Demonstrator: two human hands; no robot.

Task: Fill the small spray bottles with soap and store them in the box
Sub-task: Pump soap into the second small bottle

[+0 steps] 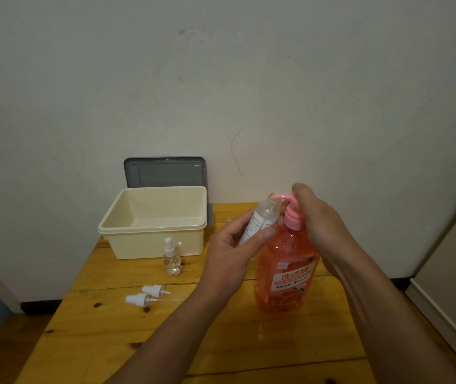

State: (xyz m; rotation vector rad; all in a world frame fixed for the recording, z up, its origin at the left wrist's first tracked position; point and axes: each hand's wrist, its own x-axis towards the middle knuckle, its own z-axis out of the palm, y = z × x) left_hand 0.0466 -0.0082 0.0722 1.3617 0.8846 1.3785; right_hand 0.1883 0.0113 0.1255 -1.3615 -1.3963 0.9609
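My left hand (233,249) holds a small clear spray bottle (260,220) without its cap, tilted so its open neck sits under the pink pump spout (280,196). A large orange soap bottle (286,268) stands on the wooden table (127,336); my right hand (319,217) rests on top of its pump head. Left of it, a small bear-shaped spray bottle (171,257) stands upright with its white sprayer on. Two loose white sprayer tops (149,294) lie on the table in front of that bottle. The cream box (152,221) is open, and nothing shows inside it.
A grey lid (164,172) leans against the wall behind the box. The table's left edge runs diagonally past the sprayer tops, with dark floor below. A pale cabinet or door stands at the far right.
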